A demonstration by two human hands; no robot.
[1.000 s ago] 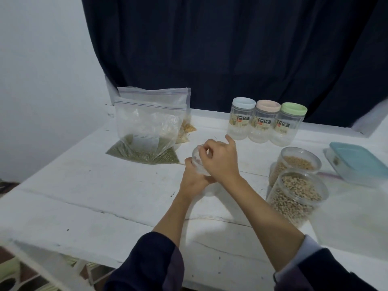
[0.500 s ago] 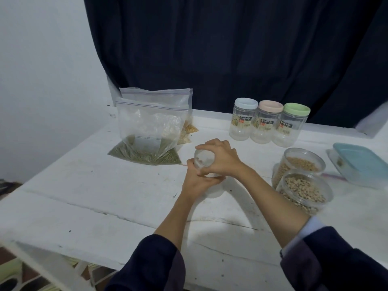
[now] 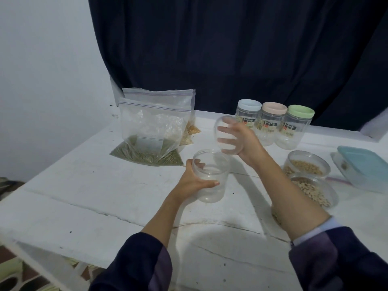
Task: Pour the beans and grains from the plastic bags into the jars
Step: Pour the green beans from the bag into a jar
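now that the clear lid (image 3: 227, 134) has come off, the right hand (image 3: 241, 141) grips it, seemingly, at one o'clock above the empty jar (image 3: 211, 175); the left hand (image 3: 194, 180) clasps the jar, open for the bag of green beans (image 3: 150, 135) at ten o'clock.
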